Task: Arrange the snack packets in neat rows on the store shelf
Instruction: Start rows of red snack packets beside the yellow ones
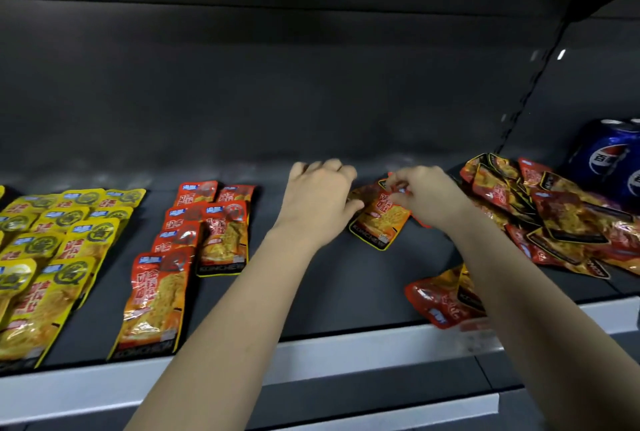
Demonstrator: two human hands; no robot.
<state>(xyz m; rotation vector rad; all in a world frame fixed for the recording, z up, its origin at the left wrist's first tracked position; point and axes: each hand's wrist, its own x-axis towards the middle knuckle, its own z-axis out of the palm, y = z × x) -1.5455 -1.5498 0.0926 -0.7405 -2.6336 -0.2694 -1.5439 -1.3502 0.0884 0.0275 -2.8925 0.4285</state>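
A dark grey shelf (329, 275) with a pale front strip is stretching across the view, its matte floor carrying everything. On the left, glossy yellow packets (52, 257) are lying flat in overlapping rows, the outermost ones running off the picture's edge. Beside them, red packets (187, 240) with black rims are sitting in two shorter rows. At the right, a loose pile (554, 216) of the same shiny, crinkled red pouches is sprawling at all angles, its far side also running out of view. Blue cans (609, 160) are standing behind the pile, partly cut off. A stray packet (440, 299) is hanging over the shelf's front lip, half covered by the right forearm.

Between the rows and the pile, one packet (379, 219) is lying tilted on the shelf, its upper part blurred and hidden under the hands. The right hand (426, 195) is pinching its top edge. The left hand (318, 195) is curling knuckles-up just beside it, thumb reaching the packet's left edge; whether it is gripping is impossible to tell.
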